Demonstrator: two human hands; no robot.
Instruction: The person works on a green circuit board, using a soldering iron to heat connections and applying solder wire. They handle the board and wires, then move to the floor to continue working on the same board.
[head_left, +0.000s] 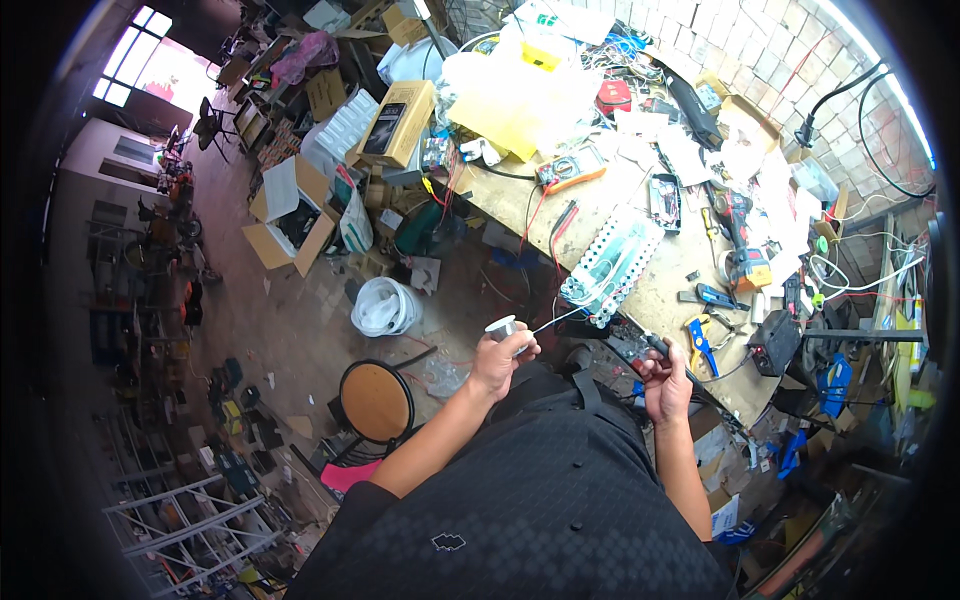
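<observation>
My left hand [497,364] is closed round a small spool [501,327], and a thin silvery strand like solder wire [556,319] runs from it toward the workbench. A dark, pen-shaped soldering iron [656,344] is gripped in my right hand [667,385], its tip pointing up and left toward the bench edge. Between and beyond my hands, a long pale-green assembly [612,265] with rows of round studs along both sides lies at the bench's near edge. The strand's far end reaches its lower corner; whether they touch, I cannot tell.
The cluttered workbench [500,205] holds an orange multimeter [571,170], a cordless power tool [743,262] and blue-and-yellow pliers [702,345]. Below, on the left, are a round stool [377,401], a white bucket [385,307] and an opened cardboard box [292,215].
</observation>
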